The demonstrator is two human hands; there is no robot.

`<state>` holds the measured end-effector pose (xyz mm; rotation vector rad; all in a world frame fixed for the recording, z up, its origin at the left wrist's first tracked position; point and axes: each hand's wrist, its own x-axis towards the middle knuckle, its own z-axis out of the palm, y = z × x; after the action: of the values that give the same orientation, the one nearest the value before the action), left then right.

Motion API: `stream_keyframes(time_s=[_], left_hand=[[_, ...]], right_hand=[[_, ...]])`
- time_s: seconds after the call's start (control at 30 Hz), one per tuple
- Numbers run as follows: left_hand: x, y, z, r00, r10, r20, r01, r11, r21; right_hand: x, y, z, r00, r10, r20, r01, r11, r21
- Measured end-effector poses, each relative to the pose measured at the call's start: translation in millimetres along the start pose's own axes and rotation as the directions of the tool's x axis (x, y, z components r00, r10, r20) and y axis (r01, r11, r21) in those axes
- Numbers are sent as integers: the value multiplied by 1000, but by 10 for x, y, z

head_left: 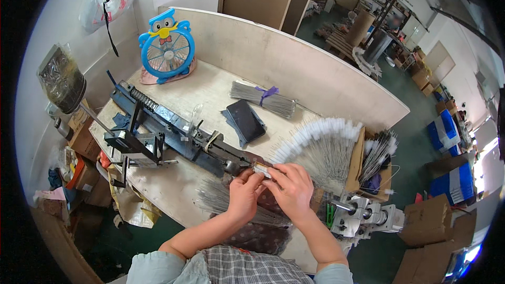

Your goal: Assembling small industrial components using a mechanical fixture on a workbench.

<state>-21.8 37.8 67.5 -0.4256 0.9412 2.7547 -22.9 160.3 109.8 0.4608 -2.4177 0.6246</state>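
Note:
My left hand is pinched at the right end of a long dark metal bench device with a spring and a clamp. What its fingers hold is hidden. Close beside it, my right hand has its fingers closed on a small white piece, which lies at the device's end between both hands. Under and beside my left forearm are loose thin metal wires. A fan of thin wires with white tufted tips spreads to the right of my right hand.
A dark phone rests on a cloth behind the device, near a wire bundle with a purple tie. A blue fan stands at the back left. A cardboard box and a silver metal mechanism are at the right.

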Motion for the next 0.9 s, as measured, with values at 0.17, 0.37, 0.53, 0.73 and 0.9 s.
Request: stream_keyframes(time_s=[0.17, 0.37, 0.53, 0.73, 0.9], left_hand=[[-15, 25, -30, 1000, -9, -2, 9, 996, 85], [-34, 29, -46, 997, -64, 31, 62, 997, 40], [-88, 35, -119, 998, -62, 32, 56, 982, 179], [-308, 127, -218, 991, -132, 33, 105, 892, 439], [-250, 847, -1142, 945, 232, -233, -126, 910, 395]], right_hand=[[-53, -17, -165, 986, 54, 157, -30, 988, -154], [-189, 93, -189, 979, 65, 193, -50, 995, -85], [-221, 16, -370, 986, 98, 138, -101, 995, 13], [-1057, 293, -159, 713, 245, 658, -200, 969, -144], [-884, 259, -392, 786, 208, 582, -201, 977, -78]])
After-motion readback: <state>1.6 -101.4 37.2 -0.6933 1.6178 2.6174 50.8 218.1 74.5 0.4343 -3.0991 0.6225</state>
